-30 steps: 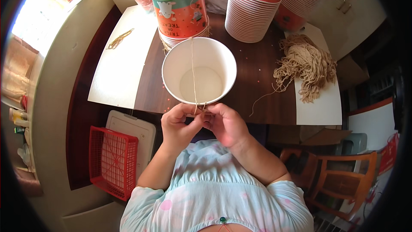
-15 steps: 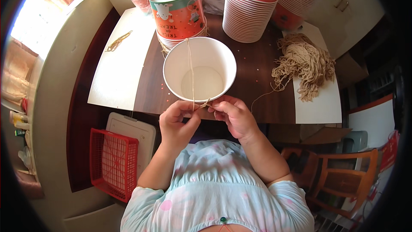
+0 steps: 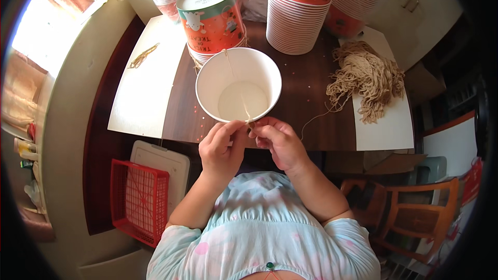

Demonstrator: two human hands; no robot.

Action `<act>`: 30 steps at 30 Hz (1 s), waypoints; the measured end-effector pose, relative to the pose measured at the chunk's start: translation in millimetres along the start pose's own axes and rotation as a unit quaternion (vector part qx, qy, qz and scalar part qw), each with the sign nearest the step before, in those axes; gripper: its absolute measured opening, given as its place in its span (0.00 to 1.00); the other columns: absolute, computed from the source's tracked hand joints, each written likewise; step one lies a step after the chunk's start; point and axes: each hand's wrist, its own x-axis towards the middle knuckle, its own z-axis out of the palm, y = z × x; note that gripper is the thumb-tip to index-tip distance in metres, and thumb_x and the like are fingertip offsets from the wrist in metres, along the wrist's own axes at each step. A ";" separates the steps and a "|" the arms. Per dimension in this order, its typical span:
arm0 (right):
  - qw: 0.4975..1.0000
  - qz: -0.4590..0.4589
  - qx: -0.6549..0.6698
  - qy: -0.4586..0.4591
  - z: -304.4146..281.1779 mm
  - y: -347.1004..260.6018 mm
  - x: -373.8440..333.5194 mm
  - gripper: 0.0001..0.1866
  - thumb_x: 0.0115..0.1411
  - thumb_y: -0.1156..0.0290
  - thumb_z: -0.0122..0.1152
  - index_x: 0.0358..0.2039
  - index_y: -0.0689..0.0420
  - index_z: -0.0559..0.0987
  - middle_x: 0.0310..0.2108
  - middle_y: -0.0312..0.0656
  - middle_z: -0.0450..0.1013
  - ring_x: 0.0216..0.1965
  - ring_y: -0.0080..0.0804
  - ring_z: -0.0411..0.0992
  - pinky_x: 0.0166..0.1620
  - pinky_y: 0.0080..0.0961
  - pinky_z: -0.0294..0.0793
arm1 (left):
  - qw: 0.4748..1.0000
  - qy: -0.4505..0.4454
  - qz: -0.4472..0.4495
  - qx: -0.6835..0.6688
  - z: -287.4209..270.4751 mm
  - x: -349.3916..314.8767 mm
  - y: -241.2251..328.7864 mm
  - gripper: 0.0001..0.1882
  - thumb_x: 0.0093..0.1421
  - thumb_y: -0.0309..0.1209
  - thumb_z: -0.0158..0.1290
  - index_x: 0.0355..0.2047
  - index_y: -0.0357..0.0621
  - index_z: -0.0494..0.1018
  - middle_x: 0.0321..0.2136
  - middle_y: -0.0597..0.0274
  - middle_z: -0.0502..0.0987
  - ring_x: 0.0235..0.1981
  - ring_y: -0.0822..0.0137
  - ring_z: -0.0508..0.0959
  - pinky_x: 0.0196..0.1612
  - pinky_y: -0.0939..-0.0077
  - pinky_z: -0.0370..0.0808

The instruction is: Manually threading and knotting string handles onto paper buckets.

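Note:
A white paper bucket (image 3: 211, 89) stands mouth up near the front edge of the table, turned so I look down into it. Beige string (image 3: 246, 105) runs from its far rim across the opening to the near rim. There my left hand (image 3: 224, 148) pinches the string between thumb and fingertips. My right hand (image 3: 280, 142) is closed beside it, its fingertips nearly touching the left ones and gripping the string too. The exact loop or knot between the fingers is hidden.
Behind the bucket stand an upside-down orange-and-green bucket (image 3: 208, 28) and a tall bucket stack (image 3: 295, 23). A heap of beige string (image 3: 368, 80) lies at right, a small string bundle (image 3: 143, 56) at left. Below the table are a red basket (image 3: 139, 202) and a wooden chair (image 3: 415, 218).
Both hands have come closer together at the near rim, the left shifting right. The string across the opening now slants to the right and dips inside the bucket.

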 end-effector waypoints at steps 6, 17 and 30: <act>0.991 0.049 0.105 0.062 0.6 2.8 3.5 0.08 0.56 0.72 0.53 0.33 0.60 0.78 0.25 0.36 0.74 0.23 0.18 0.67 0.28 0.16 0.67 | 0.998 -0.013 -0.049 -0.042 0.1 -5.9 -12.8 0.04 0.56 0.17 0.55 0.33 0.33 0.74 0.24 0.61 0.75 0.24 0.75 0.75 0.27 0.85 0.71; 0.983 -0.104 -0.148 0.019 10.4 -5.5 -12.3 0.11 0.58 0.68 0.61 0.38 0.60 0.76 0.33 0.36 0.74 0.29 0.17 0.67 0.34 0.16 0.69 | 0.970 -0.019 -0.119 -0.209 -15.2 13.2 2.9 0.03 0.53 0.17 0.55 0.29 0.33 0.74 0.27 0.65 0.70 0.23 0.80 0.70 0.27 0.87 0.66; 0.724 -0.524 -0.442 0.070 34.6 -7.7 -1.0 0.11 0.44 0.71 0.67 0.29 0.49 0.76 0.32 0.29 0.72 0.35 0.32 0.67 0.41 0.32 0.61 | 0.958 -0.039 -0.094 -0.267 -20.6 15.8 17.6 0.03 0.54 0.18 0.55 0.27 0.35 0.72 0.28 0.64 0.69 0.28 0.76 0.68 0.32 0.85 0.66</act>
